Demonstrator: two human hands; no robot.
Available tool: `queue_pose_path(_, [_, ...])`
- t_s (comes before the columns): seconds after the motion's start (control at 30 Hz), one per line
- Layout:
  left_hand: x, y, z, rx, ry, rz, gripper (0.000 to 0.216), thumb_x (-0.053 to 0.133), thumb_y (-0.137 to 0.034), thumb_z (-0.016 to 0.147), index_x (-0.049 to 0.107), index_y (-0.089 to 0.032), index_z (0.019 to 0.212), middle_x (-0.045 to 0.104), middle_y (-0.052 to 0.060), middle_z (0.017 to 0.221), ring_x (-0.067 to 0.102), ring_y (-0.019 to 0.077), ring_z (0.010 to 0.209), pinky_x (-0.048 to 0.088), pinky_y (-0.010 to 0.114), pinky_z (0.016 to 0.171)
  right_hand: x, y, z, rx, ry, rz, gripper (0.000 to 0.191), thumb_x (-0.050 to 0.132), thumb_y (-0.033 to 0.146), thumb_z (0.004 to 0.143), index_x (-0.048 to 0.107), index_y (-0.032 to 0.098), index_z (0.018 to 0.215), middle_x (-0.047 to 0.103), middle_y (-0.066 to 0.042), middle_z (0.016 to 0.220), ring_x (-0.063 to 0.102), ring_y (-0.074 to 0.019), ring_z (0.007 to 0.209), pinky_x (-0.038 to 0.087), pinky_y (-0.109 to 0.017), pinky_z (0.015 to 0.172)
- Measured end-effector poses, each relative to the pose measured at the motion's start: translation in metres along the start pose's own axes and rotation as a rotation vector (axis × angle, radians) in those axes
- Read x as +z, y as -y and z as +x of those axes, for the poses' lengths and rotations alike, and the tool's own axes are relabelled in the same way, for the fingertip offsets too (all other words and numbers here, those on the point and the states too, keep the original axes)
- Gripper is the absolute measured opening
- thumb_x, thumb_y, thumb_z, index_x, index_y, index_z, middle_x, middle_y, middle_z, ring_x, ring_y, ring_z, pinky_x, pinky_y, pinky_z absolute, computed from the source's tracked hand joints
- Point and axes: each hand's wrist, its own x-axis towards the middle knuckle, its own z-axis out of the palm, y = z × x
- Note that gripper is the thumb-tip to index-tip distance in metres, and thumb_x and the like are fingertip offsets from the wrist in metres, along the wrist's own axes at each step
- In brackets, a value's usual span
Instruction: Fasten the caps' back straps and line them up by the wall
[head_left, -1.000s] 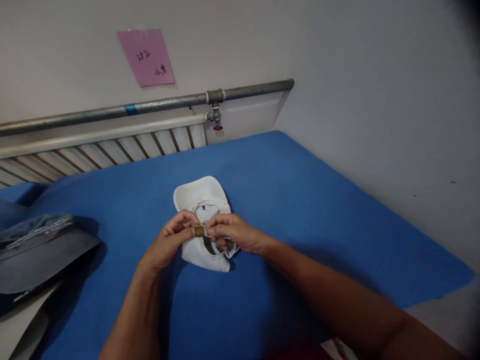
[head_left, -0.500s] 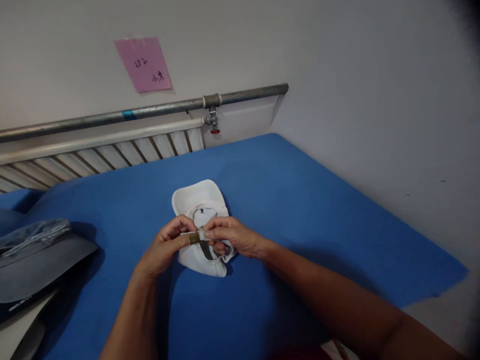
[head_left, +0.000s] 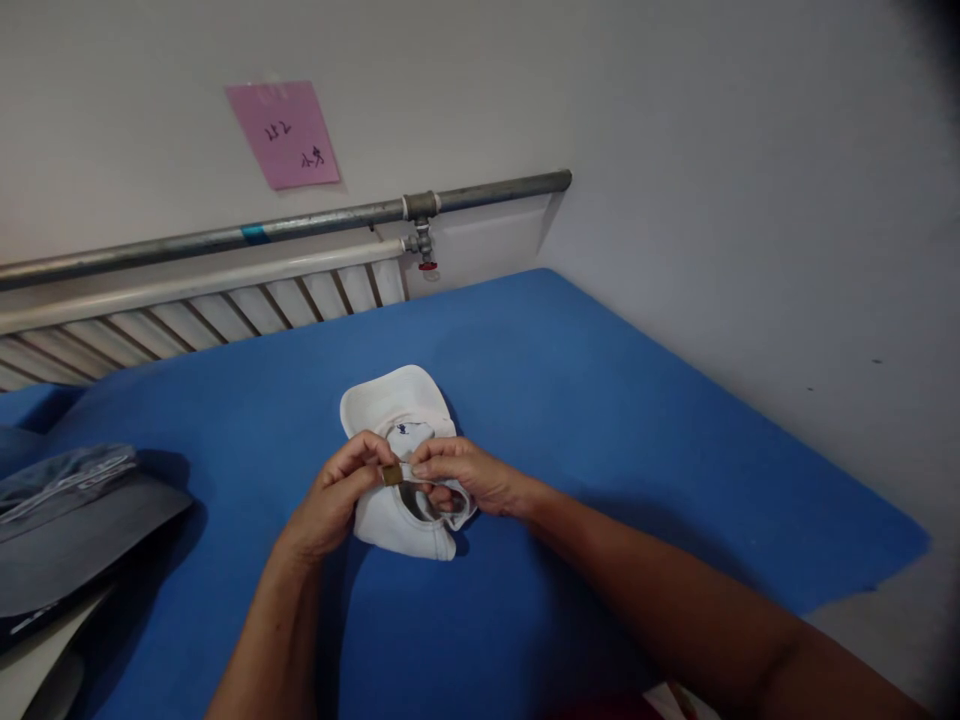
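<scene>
Left hand [head_left: 334,500] pinches brass buckle [head_left: 390,474] between thumb and fingers. Right hand [head_left: 465,478] pinches white strap [head_left: 411,470] just right of buckle, fingertips nearly touching left's. Both sit on back of white cap [head_left: 397,460], brim pointing far, lying mid blue cloth [head_left: 600,420]. Grey cap [head_left: 67,520] far left, well apart. Pink note [head_left: 283,135] on wall above pipe [head_left: 300,222].

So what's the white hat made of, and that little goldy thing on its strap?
The white hat looks like soft matte cloth, probably cotton: it creases and flops. The buckle, pinched between the left hand and right hand, looks like dull brass-coloured metal, though it is too small to be sure.
</scene>
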Motion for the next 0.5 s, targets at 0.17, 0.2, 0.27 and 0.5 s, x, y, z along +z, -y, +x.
queue_pose_path(0.17, [-0.0048, -0.0035, -0.0037, 0.039, 0.171, 0.117, 0.023, 0.073, -0.019, 0.067, 0.059, -0.02, 0.085, 0.06, 0.0, 0.089, 0.055, 0.0136, 0.081, 0.043, 0.022, 0.069, 0.0006, -0.0007, -0.0001, 0.02, 0.036, 0.044, 0.02, 0.072, 0.026, 0.065, 0.059, 0.015, 0.074, 0.053, 0.006, 0.056, 0.041, -0.0029, 0.04, 0.028, -0.017, 0.038])
queue_pose_path(0.2, [-0.0047, -0.0043, -0.004, 0.035, 0.178, 0.145, 0.027, 0.075, -0.018, 0.066, 0.058, -0.021, 0.087, 0.059, 0.0, 0.09, 0.054, 0.013, 0.081, 0.044, 0.021, 0.069, 0.0008, -0.0008, -0.0002, 0.017, 0.035, 0.043, 0.019, 0.072, 0.026, 0.065, 0.059, 0.015, 0.074, 0.052, 0.006, 0.055, 0.041, -0.0032, 0.04, 0.029, -0.017, 0.038])
queue_pose_path(0.27, [-0.004, -0.0051, -0.0039, 0.016, 0.176, 0.179, 0.03, 0.077, -0.018, 0.068, 0.055, -0.022, 0.089, 0.059, -0.002, 0.088, 0.054, 0.0116, 0.079, 0.044, 0.021, 0.068, 0.0009, -0.0012, -0.0002, 0.01, 0.038, 0.041, 0.018, 0.071, 0.026, 0.066, 0.059, 0.015, 0.073, 0.05, 0.007, 0.052, 0.041, -0.0038, 0.04, 0.029, -0.017, 0.037])
queue_pose_path(0.5, [-0.0056, -0.0034, -0.0038, 0.15, 0.091, 0.228, 0.021, 0.076, -0.022, 0.071, 0.059, -0.022, 0.085, 0.058, -0.002, 0.082, 0.053, 0.012, 0.077, 0.043, 0.021, 0.068, -0.001, -0.002, 0.0001, -0.031, 0.049, 0.077, 0.02, 0.072, 0.027, 0.066, 0.059, 0.016, 0.076, 0.048, 0.007, 0.05, 0.038, -0.0044, 0.04, 0.028, -0.017, 0.038])
